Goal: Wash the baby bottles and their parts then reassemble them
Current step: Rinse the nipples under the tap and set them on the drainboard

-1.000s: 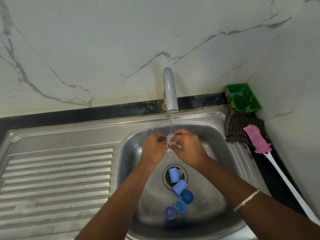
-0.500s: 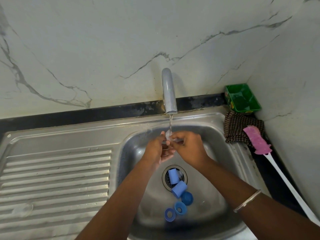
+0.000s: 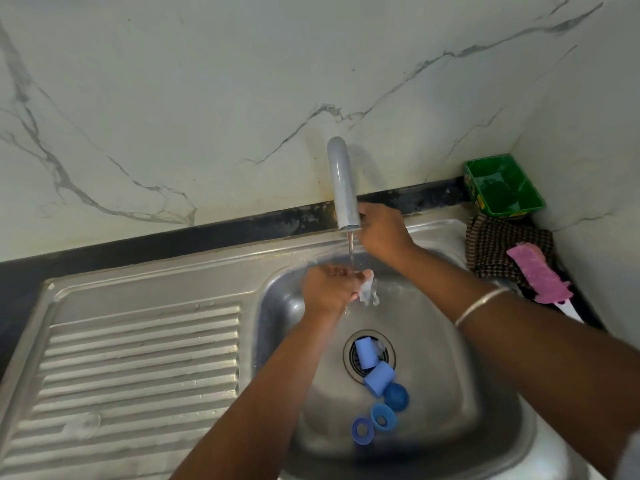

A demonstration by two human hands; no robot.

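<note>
Five blue parts lie in the sink (image 3: 273,306) basin: two pale caps (image 3: 364,353) on or just beside the drain (image 3: 349,355), one dark dome (image 3: 396,395) next to the lower cap (image 3: 378,378), and two rings (image 3: 361,430) with holes, touching each other nearer the front rim. One clear teat (image 3: 367,292) is out of the basin floor — the left hand (image 3: 329,289) pinches it between curled fingers under the thin stream from the tap (image 3: 342,183).

Half a second ago both hands met at the teat beneath the water. Now the right hand (image 3: 381,233) has left it and gone up behind the spout's end, fingers bent towards the back of the tap; what it touches there is hidden by the spout, so I cannot tell its grip. The blue parts have not shifted.

To the left the ribbed drainboard (image 3: 138,368) runs wide and bare to the counter's edge. To the right the room is tight — a checked cloth (image 3: 491,247), one pink brush (image 3: 535,275) lying over it, and one green tub (image 3: 502,185) fill the corner against the wall. One bangle (image 3: 479,304) sits on the right forearm, above the basin's right side.
</note>
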